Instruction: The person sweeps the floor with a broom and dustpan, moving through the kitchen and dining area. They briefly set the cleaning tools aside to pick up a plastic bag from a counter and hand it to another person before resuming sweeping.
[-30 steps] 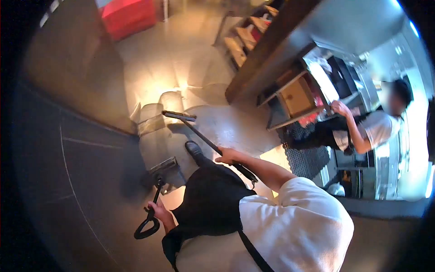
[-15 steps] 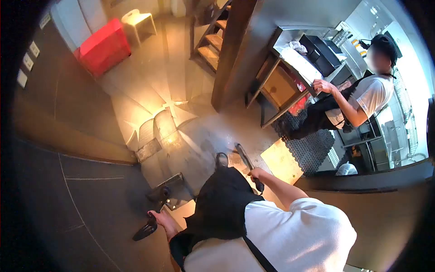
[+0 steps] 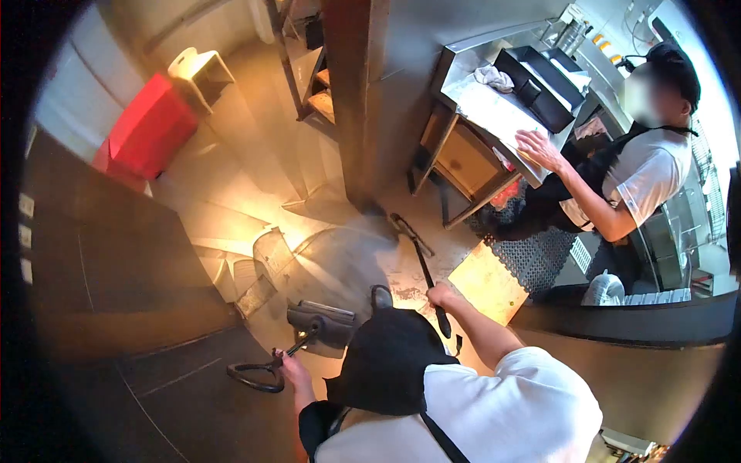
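Note:
My left hand (image 3: 290, 369) is closed around the handle of a dark long-handled dustpan (image 3: 320, 322). A black loop at the end of that handle sticks out to the left of my fingers. The pan hangs close to the floor, left of my dark apron (image 3: 394, 347). On the other side, my right hand (image 3: 441, 295) wraps round the black stick of a broom (image 3: 423, 262). Its narrow head lies forward on the floor, near the base of the dark pillar. Bristles are hard to make out.
A co-worker (image 3: 644, 174) stands at right, a hand on the steel counter (image 3: 482, 112). Black rubber matting (image 3: 532, 251) lies by their feet. The dark pillar (image 3: 355, 100) rises ahead. A red box-like object (image 3: 150, 127) and pale chair (image 3: 202, 73) stand far left.
The broom's head has swung forward, away from my feet. The dustpan has turned, showing a different side, and its loop handle appears wider. My view has shifted slightly to the right.

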A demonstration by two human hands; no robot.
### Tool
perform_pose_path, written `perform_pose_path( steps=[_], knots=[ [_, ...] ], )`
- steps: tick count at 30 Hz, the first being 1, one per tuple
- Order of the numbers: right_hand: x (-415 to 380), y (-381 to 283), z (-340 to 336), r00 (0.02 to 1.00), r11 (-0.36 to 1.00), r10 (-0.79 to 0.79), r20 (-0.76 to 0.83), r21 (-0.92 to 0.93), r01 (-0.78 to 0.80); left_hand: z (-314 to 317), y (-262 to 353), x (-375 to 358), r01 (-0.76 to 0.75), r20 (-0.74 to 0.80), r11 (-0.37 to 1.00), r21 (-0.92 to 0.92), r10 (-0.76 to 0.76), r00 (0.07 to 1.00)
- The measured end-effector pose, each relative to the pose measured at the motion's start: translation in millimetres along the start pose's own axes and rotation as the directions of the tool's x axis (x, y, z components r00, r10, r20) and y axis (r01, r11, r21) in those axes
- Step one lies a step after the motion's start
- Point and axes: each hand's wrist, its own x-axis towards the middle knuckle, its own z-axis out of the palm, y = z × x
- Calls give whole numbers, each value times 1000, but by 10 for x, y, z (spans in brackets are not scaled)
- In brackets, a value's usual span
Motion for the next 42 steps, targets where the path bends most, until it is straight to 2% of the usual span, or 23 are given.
perform_pose_path(
  steps=[2,3,5,6,7,10,12,13,16,19,23,24,28,29,30,32,33,34,36,37,38,39,42],
  knots=[
    [217,-240,-148,1000,999,0,18,-32,0,161,-259,281,157,107,958,-239,-134,985],
    [772,-108,-55,989,960,-136,50,-241,144,324,-238,360,275,66,939,-204,-268,961],
    [1197,-271,-132,967,942,-249,56,-218,255,649,-100,404,236,85,972,-10,-234,969],
    [1336,-458,-256,927,761,-308,216,-528,376,857,49,382,208,96,974,86,-216,972],
    [1458,-633,-321,951,828,-266,159,-467,310,1110,328,263,61,147,970,234,-97,984],
    [1730,-992,-364,996,967,-89,9,-239,89,1321,212,444,112,205,994,9,-112,972],
    [2165,-985,-146,965,864,-208,163,-431,259,1397,178,571,173,267,983,58,-182,946],
    [2183,-1053,-81,936,789,-252,246,-507,346,1465,191,639,204,296,975,85,-220,929],
    [1488,-1334,65,717,-11,-235,656,-740,673,1855,471,576,350,290,936,-17,-331,898],
    [1235,-1002,506,709,266,-207,674,-658,704,1986,255,709,357,349,934,0,-334,875],
    [336,-1076,485,910,942,-79,407,-269,202,2055,-33,937,169,474,975,144,-218,853],
    [392,-986,528,869,885,-158,469,-323,335,2049,33,954,206,503,966,155,-256,826],
    [123,-687,874,889,948,-181,421,-167,272,1897,343,1192,254,584,916,312,-395,709],
    [87,-506,1052,895,972,-192,403,206,116,1724,213,1342,-404,729,807,431,-48,683],
    [362,-181,1326,802,850,-204,561,508,-139,1611,65,1480,-876,879,335,346,210,428],
    [-623,-715,1211,965,932,-70,255,361,-28,1531,127,1621,-386,808,820,423,-149,570],
    [-630,-666,1380,982,929,-61,180,371,-10,1529,147,1643,-122,734,892,435,-273,622],
    [-611,-551,1538,992,926,-55,111,378,9,1391,-203,1875,-722,930,627,291,-9,367],
    [-500,-293,1824,992,806,-66,110,592,-12,1300,-362,1971,-130,821,905,405,-298,487],
    [-140,103,2070,921,427,-198,335,875,-227,1272,-281,2038,-54,831,906,419,-359,424],
    [-1048,-595,1684,999,818,11,39,574,-32,1265,-210,2069,28,836,901,432,-412,362],
    [-983,-468,1835,999,838,51,10,544,-48,1214,-578,2231,-281,900,910,304,-177,399],
    [-1083,-267,1987,980,811,192,43,556,-183,1238,-99,2088,232,746,879,416,-476,466]
  ],
)
